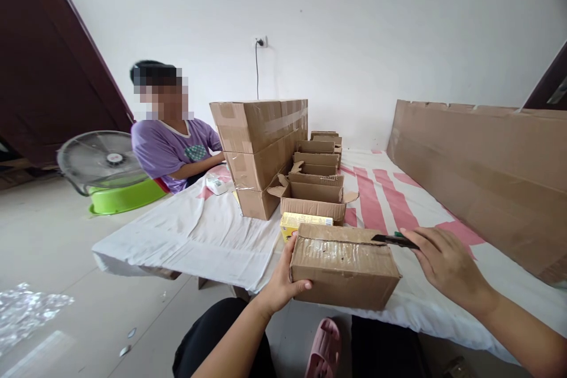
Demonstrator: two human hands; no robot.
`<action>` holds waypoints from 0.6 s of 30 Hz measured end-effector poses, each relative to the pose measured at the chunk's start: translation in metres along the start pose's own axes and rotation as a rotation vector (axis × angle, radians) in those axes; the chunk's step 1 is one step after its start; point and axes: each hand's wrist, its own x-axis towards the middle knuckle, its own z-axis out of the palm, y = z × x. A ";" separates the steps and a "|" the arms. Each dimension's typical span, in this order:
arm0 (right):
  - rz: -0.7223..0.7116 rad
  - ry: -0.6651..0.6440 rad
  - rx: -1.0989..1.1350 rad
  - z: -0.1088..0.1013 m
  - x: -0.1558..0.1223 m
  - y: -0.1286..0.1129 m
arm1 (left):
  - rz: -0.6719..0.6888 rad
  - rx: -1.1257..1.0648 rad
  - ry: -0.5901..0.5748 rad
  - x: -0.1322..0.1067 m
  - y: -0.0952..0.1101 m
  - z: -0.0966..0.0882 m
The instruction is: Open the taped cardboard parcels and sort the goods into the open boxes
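Note:
A closed cardboard box [345,286] with clear tape on top sits at the table's near edge, slightly tilted toward me. My left hand [283,280] grips its left end, thumb on the front face and fingers round the far side. In my right hand [447,266] is a box cutter [396,240], a dark blade with a bit of green on its handle. Its tip is at the box's top seam, near the right end. Behind the box lies a yellow printed carton [305,221], partly hidden.
Beyond stand several open cardboard boxes [312,208] in a row, beside a stack of taped boxes [261,159]. A large cardboard sheet [482,183] leans at right. A person in a purple shirt [177,150] sits at left near a fan [110,159]. The table has a cloth [190,242].

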 end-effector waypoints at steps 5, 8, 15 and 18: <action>0.108 -0.018 -0.024 0.006 0.001 0.002 | 0.163 0.206 0.040 0.000 0.011 -0.003; 0.294 -0.222 -0.040 0.022 -0.013 0.012 | 0.257 0.265 0.045 0.001 0.018 -0.005; 0.424 -0.782 0.091 0.064 -0.061 0.020 | 0.242 0.257 0.039 0.000 0.019 -0.005; 0.387 -0.786 0.103 0.070 -0.059 0.024 | 0.220 0.263 0.031 -0.001 0.017 -0.005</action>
